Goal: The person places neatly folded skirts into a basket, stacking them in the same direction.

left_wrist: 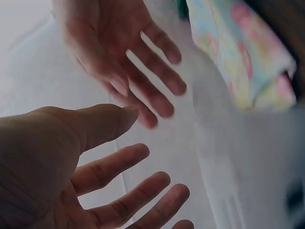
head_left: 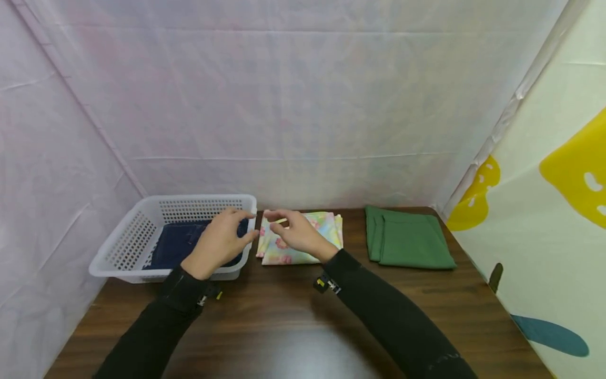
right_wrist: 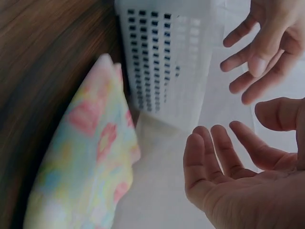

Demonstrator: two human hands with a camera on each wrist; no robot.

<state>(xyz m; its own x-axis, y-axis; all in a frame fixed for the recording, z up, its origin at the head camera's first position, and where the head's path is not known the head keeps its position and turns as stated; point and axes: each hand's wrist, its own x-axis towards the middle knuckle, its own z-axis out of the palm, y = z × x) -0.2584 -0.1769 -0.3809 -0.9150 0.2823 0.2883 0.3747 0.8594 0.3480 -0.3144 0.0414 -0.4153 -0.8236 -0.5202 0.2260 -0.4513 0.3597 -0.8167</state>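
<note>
My left hand (head_left: 220, 241) hovers over the right part of a white plastic basket (head_left: 124, 237), thumb and fingers spread with nothing between them. Inside the basket lies a folded dark blue cloth (head_left: 177, 245), partly covered by that hand. My right hand (head_left: 299, 235) is above a folded floral cloth (head_left: 284, 255) in pastel colours, just right of the basket. Its fingers are loosely bent and hold nothing. Both palms face each other across a small gap, as the left wrist view also shows with the right hand (left_wrist: 121, 52) opposite the left hand (left_wrist: 71, 162).
A folded green cloth (head_left: 412, 239) lies at the right on the dark wooden table (head_left: 265, 321). A whitish fabric sheet (head_left: 303, 116) hangs behind the table, and a patterned one (head_left: 530, 210) with yellow shapes hangs at the right.
</note>
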